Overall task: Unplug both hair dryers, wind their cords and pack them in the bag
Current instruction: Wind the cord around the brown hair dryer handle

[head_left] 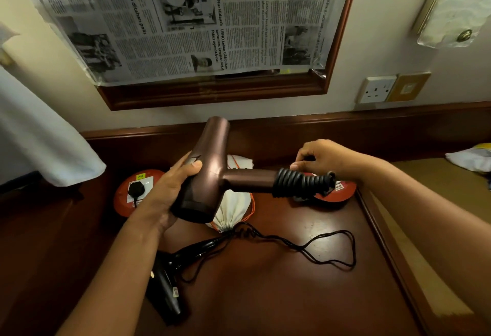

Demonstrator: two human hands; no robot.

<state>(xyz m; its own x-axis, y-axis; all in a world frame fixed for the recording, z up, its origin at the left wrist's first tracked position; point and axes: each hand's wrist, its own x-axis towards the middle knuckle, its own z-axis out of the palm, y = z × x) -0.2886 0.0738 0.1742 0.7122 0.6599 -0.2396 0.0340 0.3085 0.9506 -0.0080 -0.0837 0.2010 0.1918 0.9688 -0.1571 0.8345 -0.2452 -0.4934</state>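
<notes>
Words on the newspaper, and small labels too tiny to read

The newspaper [186,16] at the top of the frame hangs sideways over the mirror's wooden frame [212,91]. Its big lines read "untuk Masjid Nur Hidayah", "dadah ditahan polis" and "USNO keluar GRS bukan ancaman, kerajaan kekal fokus agenda besar". At the top edge a cut-off headline ends in "akang". At middle left, the yellow sticker [141,176] on the red socket reel [125,202] has small marks that cannot be read. The white label [338,186] on the right red reel [342,192] is too blurry to read.
</notes>
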